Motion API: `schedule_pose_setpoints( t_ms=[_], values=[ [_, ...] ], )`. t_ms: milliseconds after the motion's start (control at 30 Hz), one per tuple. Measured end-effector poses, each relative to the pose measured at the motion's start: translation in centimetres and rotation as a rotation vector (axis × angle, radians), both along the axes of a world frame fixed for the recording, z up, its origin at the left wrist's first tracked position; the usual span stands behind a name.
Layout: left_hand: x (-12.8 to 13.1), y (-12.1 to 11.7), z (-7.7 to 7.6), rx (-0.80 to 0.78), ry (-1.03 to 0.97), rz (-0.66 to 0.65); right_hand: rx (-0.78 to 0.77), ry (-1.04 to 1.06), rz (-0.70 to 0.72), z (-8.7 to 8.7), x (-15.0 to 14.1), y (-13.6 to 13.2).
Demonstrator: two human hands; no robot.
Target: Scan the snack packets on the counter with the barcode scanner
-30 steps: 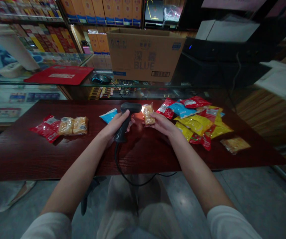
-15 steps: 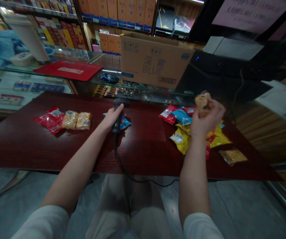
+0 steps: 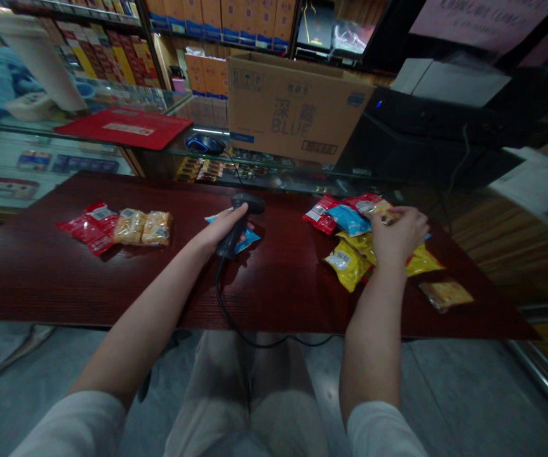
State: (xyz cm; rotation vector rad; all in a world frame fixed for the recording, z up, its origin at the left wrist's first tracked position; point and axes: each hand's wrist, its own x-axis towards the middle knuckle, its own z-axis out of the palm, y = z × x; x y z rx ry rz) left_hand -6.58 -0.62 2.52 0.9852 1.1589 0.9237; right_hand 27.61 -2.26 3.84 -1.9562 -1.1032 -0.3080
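Note:
My left hand (image 3: pixel 221 230) is wrapped round the handle of a black corded barcode scanner (image 3: pixel 241 219), held over the dark red table (image 3: pixel 112 285) above a blue snack packet (image 3: pixel 247 236). My right hand (image 3: pixel 400 233) is down on the heap of red, blue and yellow snack packets (image 3: pixel 354 244) at the right. Its fingers are closed on a pale bread packet (image 3: pixel 384 212) at the top of the heap.
A red packet and two bread packets (image 3: pixel 119 227) lie in a row at the left. One bread packet (image 3: pixel 445 295) lies alone near the right front edge. Behind the table stand a glass counter (image 3: pixel 112 136), a computer mouse (image 3: pixel 204 144) and a cardboard box (image 3: pixel 297 108).
The bread packet was at the scanner, then my right hand lifted it to the right and has now lowered it onto the heap. My left hand drew the scanner back slightly to the left.

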Motion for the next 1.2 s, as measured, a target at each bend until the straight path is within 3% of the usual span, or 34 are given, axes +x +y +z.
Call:
schedule_pose_setpoints(
  t_ms=[233,333,467,567,667,800,967,1200],
  values=[
    [0.7,-1.3,0.8,0.002,-0.116,-0.238,0.021,-0.083,0.009,0.6,-0.9,-0.4],
    [-0.2,-1.0,1.0,0.05,-0.158,-0.224,0.126,-0.12,0.094,0.8,-1.9,-0.3],
    [-1.9,0.4,0.4,0.043,-0.111,-0.044,0.189,-0.083,0.451,0.0,-5.3,0.3],
    [-2.3,1.2,-0.4,0.012,-0.081,0.029,0.012,0.076,0.773,-1.5,-8.6,0.5],
    [-1.5,1.3,-1.1,-0.029,-0.085,-0.031,-0.255,0.205,0.948,-3.1,-10.6,0.6],
    [1.0,0.5,-1.7,-0.017,-0.183,-0.089,-0.513,0.303,0.99,-4.6,-10.5,1.0],
    [2.5,-0.5,-0.8,0.065,-0.318,-0.138,-0.574,0.422,0.964,-5.6,-9.3,1.8],
    [0.2,0.3,0.8,0.153,-0.405,0.085,-0.6,0.338,0.939,-5.7,-10.8,1.6]
  ],
)
